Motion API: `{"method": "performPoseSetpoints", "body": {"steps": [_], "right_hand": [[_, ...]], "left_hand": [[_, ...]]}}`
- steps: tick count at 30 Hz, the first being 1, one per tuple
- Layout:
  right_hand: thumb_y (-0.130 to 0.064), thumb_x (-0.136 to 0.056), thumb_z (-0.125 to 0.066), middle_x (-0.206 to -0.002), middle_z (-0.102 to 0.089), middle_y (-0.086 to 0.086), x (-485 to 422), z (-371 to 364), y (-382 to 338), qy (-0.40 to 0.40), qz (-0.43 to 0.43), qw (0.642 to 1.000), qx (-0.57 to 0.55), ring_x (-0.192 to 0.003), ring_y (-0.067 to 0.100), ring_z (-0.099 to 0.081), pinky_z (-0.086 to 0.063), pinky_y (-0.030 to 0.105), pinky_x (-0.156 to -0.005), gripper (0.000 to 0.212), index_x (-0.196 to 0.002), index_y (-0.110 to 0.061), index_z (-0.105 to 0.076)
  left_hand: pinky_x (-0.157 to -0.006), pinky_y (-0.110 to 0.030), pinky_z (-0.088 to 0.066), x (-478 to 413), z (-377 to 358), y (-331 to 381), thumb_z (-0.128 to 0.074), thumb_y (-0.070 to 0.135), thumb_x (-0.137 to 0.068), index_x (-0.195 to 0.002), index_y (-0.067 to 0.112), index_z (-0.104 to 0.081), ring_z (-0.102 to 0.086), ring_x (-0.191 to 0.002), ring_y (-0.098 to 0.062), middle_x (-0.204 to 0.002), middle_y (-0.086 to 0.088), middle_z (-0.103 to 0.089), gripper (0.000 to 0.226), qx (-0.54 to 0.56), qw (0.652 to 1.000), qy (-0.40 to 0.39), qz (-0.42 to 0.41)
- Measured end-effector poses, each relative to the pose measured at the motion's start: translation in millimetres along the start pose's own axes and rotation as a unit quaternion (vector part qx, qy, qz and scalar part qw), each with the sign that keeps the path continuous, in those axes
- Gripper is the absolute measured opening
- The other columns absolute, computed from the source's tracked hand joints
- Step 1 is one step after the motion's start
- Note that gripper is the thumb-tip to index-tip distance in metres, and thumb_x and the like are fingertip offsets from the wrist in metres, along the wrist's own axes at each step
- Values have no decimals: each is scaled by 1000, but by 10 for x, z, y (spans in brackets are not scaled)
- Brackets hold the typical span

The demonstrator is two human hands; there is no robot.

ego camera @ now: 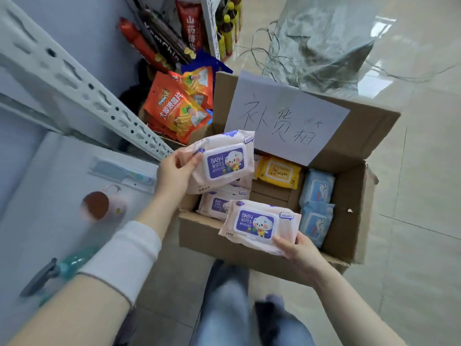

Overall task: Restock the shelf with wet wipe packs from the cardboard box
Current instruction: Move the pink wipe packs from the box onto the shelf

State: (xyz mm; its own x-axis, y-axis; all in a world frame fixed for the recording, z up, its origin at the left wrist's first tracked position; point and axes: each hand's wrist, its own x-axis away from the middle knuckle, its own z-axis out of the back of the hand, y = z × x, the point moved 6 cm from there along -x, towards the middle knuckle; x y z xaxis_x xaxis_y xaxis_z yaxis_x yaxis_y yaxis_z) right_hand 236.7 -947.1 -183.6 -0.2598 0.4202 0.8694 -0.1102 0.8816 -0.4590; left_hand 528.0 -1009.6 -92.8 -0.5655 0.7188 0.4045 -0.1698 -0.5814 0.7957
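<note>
Two picks done: my left hand [174,172] clamps the upper pack [225,159], my right hand [298,254] the lower pack [259,224]; shelf [62,158] placement likely next.

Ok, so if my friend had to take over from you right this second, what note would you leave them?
Left hand grips one pink baby wipes pack; right hand grips a second pink pack. Both packs are up over the open cardboard box on the floor.
Done: those two are lifted out; I see no wipes on the shelf at the left.
Left: shelve both, then fetch the rest from the box: more pink packs, a yellow pack and two blue packs.
</note>
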Motion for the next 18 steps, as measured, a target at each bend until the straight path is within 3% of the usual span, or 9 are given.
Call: {"method": "performPoseSetpoints", "body": {"steps": [2, 6, 8, 10, 12, 14, 16, 18], "right_hand": [[-32, -64, -80, -108, -70, 6, 322, 2, -14, -15, 18, 1000, -3, -98, 22, -67, -54, 31, -77, 64, -120, -10, -57], [-46, -29, -92, -101, -73, 7, 998, -36, -110, -73, 77, 994, 25, -92, 21, -70, -56, 25, -69, 95, -110, -8, -61], [-42, -30, -92, -95, -74, 5, 1350, -53, -145, -100, 100, 989, 54, -86, 19, -71, -57, 24, -66, 92, -109, -6, -61], [-35, -36, -91, -95, -73, 6, 1723, -91, -111, -120, 115, 983, 75, -82, 19, -72, -57, 25, -63, 86, -111, -4, -59], [-19, -59, -83, -92, -72, 6, 2091, -178, -61, -148, 122, 978, 88, -75, 16, -72, -57, 22, -59, 59, -110, -3, -59], [-2, -80, -63, -84, -72, 3, 2476, -316, -29, -169, 131, 972, 102, -68, 13, -71, -57, 21, -56, 23, -103, -6, -60], [2, -83, -58, -75, -73, -1, 2796, -509, -34, -185, 145, 963, 135, -66, 13, -70, -58, 21, -57, 17, -95, -10, -59], [-3, -73, -65, -71, -74, -3, 3147, -784, 2, -219, 167, 947, 168, -66, 14, -71, -58, 21, -58, 22, -94, -10, -59]], "left_hand": [[-82, -34, -48, 371, 220, 116, -65, 34, -84, -105, 17, -61, -58, -96, -19, -102, 0, -62, 28, 32, 999, 30, 7], [-73, -18, -49, 1209, 730, 375, -66, 33, -84, -89, 19, -60, -62, -84, -19, -83, 5, -63, 17, 73, 992, 98, -15], [-82, -33, -52, 1654, 1022, 460, -70, 41, -79, -88, 12, -62, -65, -92, -27, -90, -1, -67, 32, 99, 986, 134, -29], [-79, -35, -50, 2144, 1316, 552, -70, 39, -79, -91, 8, -65, -62, -87, -24, -92, -3, -67, 34, 114, 978, 167, -43], [-73, -33, -49, 2625, 1605, 620, -68, 32, -82, -80, 19, -64, -60, -81, -20, -88, -2, -66, 14, 131, 970, 194, -61], [-69, -33, -49, 3091, 1901, 667, -68, 33, -83, -73, 25, -61, -59, -76, -18, -84, 1, -65, 14, 131, 963, 224, -69], [-80, -36, -50, 3500, 2254, 678, -68, 31, -83, -73, 27, -60, -60, -83, -18, -88, 1, -66, 13, 143, 952, 255, -86], [-87, -38, -49, 3900, 2615, 647, -67, 30, -83, -74, 27, -61, -60, -87, -18, -88, 1, -66, 12, 150, 942, 284, -95]]}}
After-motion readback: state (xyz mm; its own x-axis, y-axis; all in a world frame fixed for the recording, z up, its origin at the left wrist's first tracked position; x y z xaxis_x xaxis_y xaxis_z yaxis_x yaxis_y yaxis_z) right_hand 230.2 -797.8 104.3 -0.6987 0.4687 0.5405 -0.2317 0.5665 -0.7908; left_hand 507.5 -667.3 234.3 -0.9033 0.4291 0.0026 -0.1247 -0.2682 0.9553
